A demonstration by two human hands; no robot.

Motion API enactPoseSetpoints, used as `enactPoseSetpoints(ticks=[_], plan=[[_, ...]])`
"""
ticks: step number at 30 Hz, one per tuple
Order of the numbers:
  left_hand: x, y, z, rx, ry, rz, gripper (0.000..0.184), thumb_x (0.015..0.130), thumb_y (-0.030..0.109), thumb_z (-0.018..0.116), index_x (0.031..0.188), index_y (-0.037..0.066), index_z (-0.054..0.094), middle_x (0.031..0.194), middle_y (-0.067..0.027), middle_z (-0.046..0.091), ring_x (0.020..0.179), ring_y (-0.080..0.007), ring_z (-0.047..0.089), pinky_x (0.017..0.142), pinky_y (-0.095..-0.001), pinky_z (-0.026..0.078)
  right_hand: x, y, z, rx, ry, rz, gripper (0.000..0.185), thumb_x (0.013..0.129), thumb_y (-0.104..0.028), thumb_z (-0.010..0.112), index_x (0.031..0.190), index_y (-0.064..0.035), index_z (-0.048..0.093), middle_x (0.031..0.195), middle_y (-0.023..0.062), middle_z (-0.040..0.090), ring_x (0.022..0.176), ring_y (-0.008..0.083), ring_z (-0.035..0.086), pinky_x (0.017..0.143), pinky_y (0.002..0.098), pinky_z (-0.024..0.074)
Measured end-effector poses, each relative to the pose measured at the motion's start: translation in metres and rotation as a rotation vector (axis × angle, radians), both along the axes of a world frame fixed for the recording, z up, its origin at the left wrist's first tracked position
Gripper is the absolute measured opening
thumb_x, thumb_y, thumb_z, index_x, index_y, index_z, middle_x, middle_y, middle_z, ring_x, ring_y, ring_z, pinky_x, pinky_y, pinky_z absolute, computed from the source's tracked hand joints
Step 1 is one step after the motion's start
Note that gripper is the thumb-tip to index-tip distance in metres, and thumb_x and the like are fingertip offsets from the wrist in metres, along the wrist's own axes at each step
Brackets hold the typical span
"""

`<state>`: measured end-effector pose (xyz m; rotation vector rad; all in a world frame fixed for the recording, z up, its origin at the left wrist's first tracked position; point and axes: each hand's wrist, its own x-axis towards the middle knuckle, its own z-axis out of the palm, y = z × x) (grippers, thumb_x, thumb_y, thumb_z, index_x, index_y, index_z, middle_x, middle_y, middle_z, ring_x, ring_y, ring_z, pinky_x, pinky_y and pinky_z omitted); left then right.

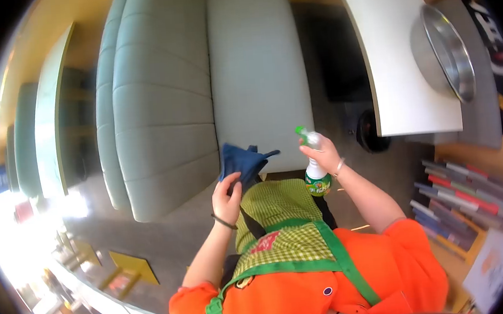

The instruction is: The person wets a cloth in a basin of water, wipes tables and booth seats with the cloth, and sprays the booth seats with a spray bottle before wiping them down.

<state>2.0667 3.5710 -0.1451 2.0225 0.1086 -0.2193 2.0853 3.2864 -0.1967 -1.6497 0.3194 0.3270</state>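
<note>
My left hand (228,201) is closed on a dark blue cloth (243,162), which hangs loosely in folds near the front end of a grey-green padded bench seat (259,68). In my right hand (324,154) is a spray bottle (318,181) with a green nozzle, a white neck and a green printed label. The bottle stands upright in the grip, its nozzle turned toward the bench. Fingers wrap round its neck, just right of the seat's front corner.
The bench's tall padded backrest (161,99) rises on the left. On the right, a white table (403,56) carries a metal basin (447,53). Several books or magazines (464,199) fill a rack at the lower right. A yellow stool (133,266) stands at the lower left.
</note>
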Motion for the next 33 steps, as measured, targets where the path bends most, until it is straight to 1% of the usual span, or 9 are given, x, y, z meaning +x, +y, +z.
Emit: enactPoseSetpoints(ticks=[3, 6, 9, 17, 20, 24, 29, 32, 33], plan=[[-0.035, -0.013, -0.007, 0.023, 0.003, 0.205, 0.021, 0.078, 0.006, 0.057, 0.098, 0.005, 0.062, 0.086, -0.0105, 0.059, 0.078, -0.0203, 0.055, 0.072, -0.0282, 0.044, 0.040, -0.005, -0.041, -0.332, -0.034, 0.271, 0.026, 0.070, -0.025, 0.063, 0.089, -0.0063, 0.061, 0.084, 0.0086, 0.062, 0.080, 0.0171, 0.059, 0.069, 0.0300, 0.0454], [-0.075, -0.027, -0.016, 0.000, 0.058, 0.417, 0.020, 0.078, 0.005, 0.057, 0.098, 0.003, 0.062, 0.091, -0.0102, 0.060, 0.085, -0.0211, 0.057, 0.077, -0.0289, 0.043, 0.079, -0.006, -0.083, -0.397, 0.267, 0.332, 0.026, 0.066, -0.026, 0.062, 0.083, -0.0071, 0.062, 0.078, 0.0109, 0.062, 0.075, 0.0204, 0.060, 0.068, 0.0315, 0.0460], [-0.110, -0.033, -0.027, -0.003, 0.133, 0.574, 0.020, 0.078, 0.004, 0.057, 0.097, 0.003, 0.062, 0.093, -0.0104, 0.061, 0.088, -0.0202, 0.057, 0.080, -0.0292, 0.043, 0.102, -0.012, -0.129, -0.267, 0.184, 0.325, 0.023, 0.066, -0.023, 0.062, 0.082, -0.0062, 0.062, 0.073, 0.0101, 0.062, 0.068, 0.0205, 0.059, 0.065, 0.0314, 0.0458], [-0.138, -0.046, -0.035, -0.122, 0.320, 0.765, 0.020, 0.082, 0.000, 0.053, 0.100, -0.002, 0.060, 0.097, -0.0070, 0.060, 0.089, -0.0127, 0.054, 0.082, -0.0246, 0.041, 0.157, -0.014, -0.126, -0.353, 0.127, 0.461, 0.022, 0.065, -0.017, 0.062, 0.082, -0.0027, 0.062, 0.070, 0.0087, 0.062, 0.065, 0.0187, 0.057, 0.063, 0.0297, 0.0439], [-0.131, -0.045, -0.026, -0.097, 0.262, 0.851, 0.019, 0.083, 0.001, 0.053, 0.100, -0.003, 0.059, 0.097, -0.0067, 0.060, 0.090, -0.0125, 0.054, 0.082, -0.0249, 0.041, 0.180, -0.015, -0.140, -0.063, 0.119, 0.310, 0.020, 0.064, -0.016, 0.063, 0.080, -0.0033, 0.063, 0.071, 0.0078, 0.061, 0.066, 0.0185, 0.056, 0.063, 0.0296, 0.0435], [-0.070, -0.028, 0.021, 0.135, 0.070, 0.853, 0.020, 0.082, 0.001, 0.053, 0.101, -0.002, 0.060, 0.098, -0.0092, 0.060, 0.092, -0.0166, 0.055, 0.084, -0.0277, 0.041, 0.228, -0.020, -0.142, -0.241, 0.206, 0.370, 0.020, 0.064, -0.015, 0.063, 0.080, -0.0039, 0.061, 0.075, 0.0045, 0.060, 0.069, 0.0159, 0.054, 0.064, 0.0292, 0.0425], [0.006, 0.004, 0.077, 0.573, -0.240, 0.988, 0.022, 0.083, 0.001, 0.051, 0.103, -0.003, 0.059, 0.106, -0.0118, 0.059, 0.097, -0.0201, 0.055, 0.089, -0.0304, 0.039, 0.275, -0.032, -0.138, -0.133, 0.196, 0.353, 0.015, 0.065, -0.012, 0.061, 0.076, -0.0025, 0.060, 0.076, 0.0043, 0.060, 0.075, 0.0159, 0.055, 0.071, 0.0266, 0.0413], [0.065, 0.026, 0.100, 0.706, -0.439, 0.981, 0.032, 0.084, 0.003, 0.049, 0.116, -0.004, 0.051, 0.116, -0.0161, 0.054, 0.105, -0.0232, 0.052, 0.093, -0.0323, 0.037, 0.302, -0.047, -0.137, -0.285, 0.284, 0.407, 0.015, 0.065, -0.008, 0.062, 0.079, -0.0029, 0.060, 0.078, 0.0033, 0.060, 0.075, 0.0159, 0.055, 0.071, 0.0276, 0.0410], [0.088, 0.034, 0.105, 0.720, -0.516, 0.948, 0.036, 0.085, 0.003, 0.049, 0.120, -0.004, 0.048, 0.119, -0.0176, 0.051, 0.106, -0.0243, 0.051, 0.093, -0.0328, 0.037, 0.305, -0.048, -0.137, -0.106, 0.265, 0.319, 0.015, 0.064, -0.008, 0.062, 0.078, -0.0027, 0.060, 0.077, 0.0034, 0.059, 0.074, 0.0157, 0.054, 0.069, 0.0279, 0.0408]])
